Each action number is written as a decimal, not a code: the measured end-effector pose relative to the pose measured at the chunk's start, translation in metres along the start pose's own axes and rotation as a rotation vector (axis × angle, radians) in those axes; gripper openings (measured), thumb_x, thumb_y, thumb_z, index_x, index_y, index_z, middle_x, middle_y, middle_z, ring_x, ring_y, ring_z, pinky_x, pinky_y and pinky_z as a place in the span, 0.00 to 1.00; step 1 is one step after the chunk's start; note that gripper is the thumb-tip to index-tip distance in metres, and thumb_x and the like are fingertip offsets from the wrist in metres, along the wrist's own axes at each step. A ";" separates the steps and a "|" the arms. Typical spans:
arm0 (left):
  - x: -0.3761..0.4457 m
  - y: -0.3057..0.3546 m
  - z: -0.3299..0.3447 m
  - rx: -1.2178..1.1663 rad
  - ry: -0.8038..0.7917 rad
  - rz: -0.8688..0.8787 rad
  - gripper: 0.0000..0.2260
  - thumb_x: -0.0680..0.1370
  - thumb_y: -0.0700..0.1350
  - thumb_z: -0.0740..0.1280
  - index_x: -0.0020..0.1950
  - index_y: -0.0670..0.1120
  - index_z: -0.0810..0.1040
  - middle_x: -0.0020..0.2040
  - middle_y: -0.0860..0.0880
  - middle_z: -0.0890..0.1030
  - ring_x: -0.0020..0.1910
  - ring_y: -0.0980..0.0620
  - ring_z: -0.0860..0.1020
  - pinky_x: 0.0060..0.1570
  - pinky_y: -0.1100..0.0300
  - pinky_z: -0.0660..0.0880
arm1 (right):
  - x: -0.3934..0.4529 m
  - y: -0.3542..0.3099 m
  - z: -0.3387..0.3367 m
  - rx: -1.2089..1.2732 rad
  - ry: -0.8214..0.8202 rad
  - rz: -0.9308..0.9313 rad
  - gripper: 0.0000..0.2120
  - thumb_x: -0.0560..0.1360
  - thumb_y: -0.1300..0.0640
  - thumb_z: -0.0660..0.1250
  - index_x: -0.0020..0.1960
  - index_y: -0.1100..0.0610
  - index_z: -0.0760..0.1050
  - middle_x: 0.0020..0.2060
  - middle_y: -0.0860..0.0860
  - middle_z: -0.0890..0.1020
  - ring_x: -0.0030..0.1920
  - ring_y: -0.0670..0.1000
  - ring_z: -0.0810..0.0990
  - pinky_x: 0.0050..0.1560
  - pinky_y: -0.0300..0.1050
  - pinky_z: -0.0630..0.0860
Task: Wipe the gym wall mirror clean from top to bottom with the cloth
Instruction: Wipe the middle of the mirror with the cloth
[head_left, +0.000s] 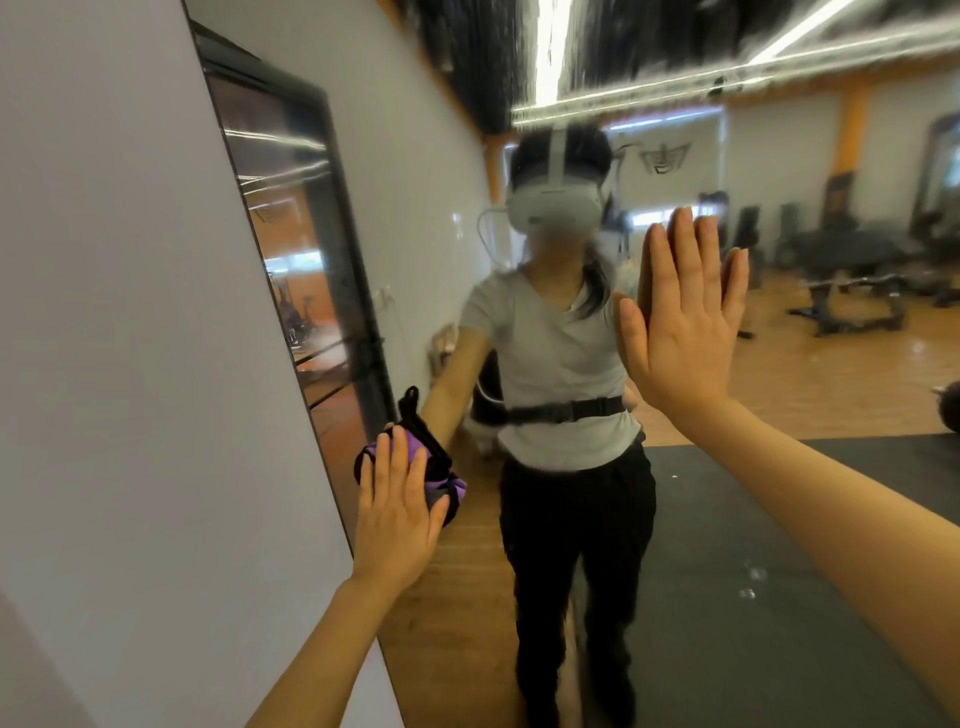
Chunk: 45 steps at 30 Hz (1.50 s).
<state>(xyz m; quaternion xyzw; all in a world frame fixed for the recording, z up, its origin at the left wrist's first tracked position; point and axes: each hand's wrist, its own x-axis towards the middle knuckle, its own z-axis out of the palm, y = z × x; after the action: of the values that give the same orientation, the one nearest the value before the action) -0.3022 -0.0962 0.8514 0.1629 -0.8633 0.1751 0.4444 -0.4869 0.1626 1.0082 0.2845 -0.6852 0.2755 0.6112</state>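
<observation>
Left hand (397, 512), fingers flat, presses a purple-and-black cloth (415, 457) against the large wall mirror (727, 493); right hand (680, 322) rests spread on the glass.

Cloth (434, 457) — purple with black trim. Wall (130, 312) — plain white. Reflected in the mirror (779, 493): grey shirt, black trousers, orange-brown wood floor, dark grey mat.

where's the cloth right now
In the head view the purple and black cloth is at lower left, pressed flat against the mirror under the left hand, close to the mirror's left edge beside the white wall.
</observation>
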 end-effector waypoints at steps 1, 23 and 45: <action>0.006 0.006 -0.003 0.021 0.004 0.051 0.29 0.84 0.59 0.45 0.77 0.40 0.54 0.81 0.45 0.37 0.80 0.45 0.40 0.77 0.48 0.42 | 0.000 0.000 -0.003 0.037 -0.009 -0.003 0.29 0.85 0.45 0.49 0.81 0.60 0.54 0.80 0.60 0.57 0.80 0.60 0.53 0.78 0.61 0.44; 0.090 0.073 -0.066 -0.116 0.174 0.356 0.09 0.76 0.47 0.67 0.55 0.48 0.80 0.81 0.48 0.48 0.79 0.38 0.53 0.74 0.40 0.49 | -0.110 -0.040 -0.028 0.177 -0.221 -0.367 0.13 0.79 0.54 0.65 0.60 0.58 0.80 0.74 0.62 0.67 0.77 0.61 0.63 0.76 0.62 0.59; 0.076 0.054 -0.071 -0.313 0.164 0.094 0.14 0.73 0.51 0.72 0.58 0.50 0.81 0.66 0.44 0.73 0.66 0.43 0.70 0.68 0.45 0.60 | -0.094 -0.071 -0.017 0.271 -0.272 -0.398 0.26 0.78 0.59 0.61 0.75 0.60 0.63 0.65 0.56 0.79 0.66 0.55 0.74 0.63 0.49 0.73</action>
<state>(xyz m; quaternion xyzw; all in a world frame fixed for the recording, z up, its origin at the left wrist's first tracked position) -0.3176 -0.0269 0.9443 0.0365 -0.8475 0.0720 0.5247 -0.4153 0.1311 0.9187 0.5271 -0.6485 0.1984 0.5121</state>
